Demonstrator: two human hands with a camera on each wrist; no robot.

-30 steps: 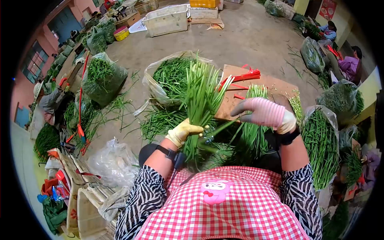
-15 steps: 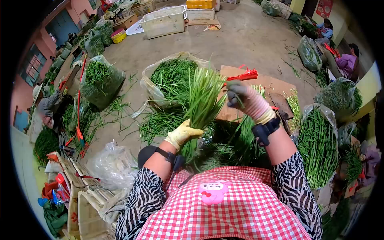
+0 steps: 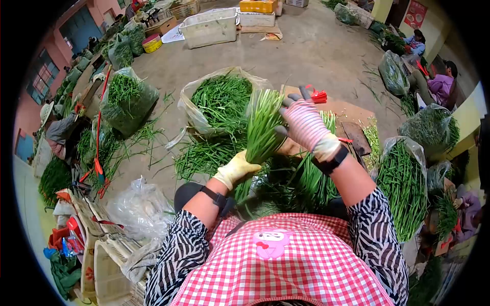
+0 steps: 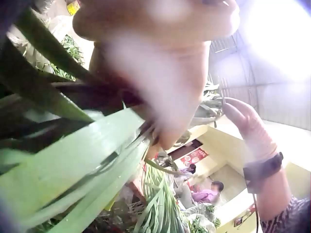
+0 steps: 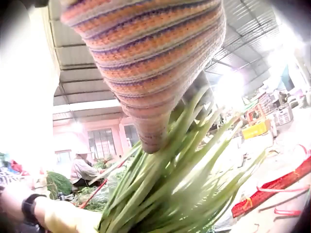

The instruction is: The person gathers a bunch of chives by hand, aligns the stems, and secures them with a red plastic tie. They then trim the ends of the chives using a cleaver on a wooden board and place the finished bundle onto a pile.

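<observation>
A bunch of long green stalks (image 3: 264,122) stands upright in the left hand (image 3: 237,169), whose yellow-gloved fingers curl round its lower part; leaves hang below the fist. The right hand (image 3: 307,121), in a pink striped glove with grey fingers, is at the right side of the bunch's upper part, its thumb against the stalks and some fingers raised and spread. In the right wrist view the striped glove (image 5: 155,63) touches the stalks (image 5: 170,170). In the left wrist view broad leaves (image 4: 87,165) pass beneath the blurred left hand (image 4: 150,73).
An open bag of greens (image 3: 222,104) stands ahead. Right of the bunch are a board (image 3: 347,108) with red ties (image 3: 319,97) and another pile of stalks (image 3: 314,176). A filled bag (image 3: 403,188) stands at right, crates (image 3: 115,265) at lower left. Other people sit along both sides.
The right hand has moved up and left from over the right-hand pile to the top of the held bunch. Its fingers have spread. The left hand keeps its grip.
</observation>
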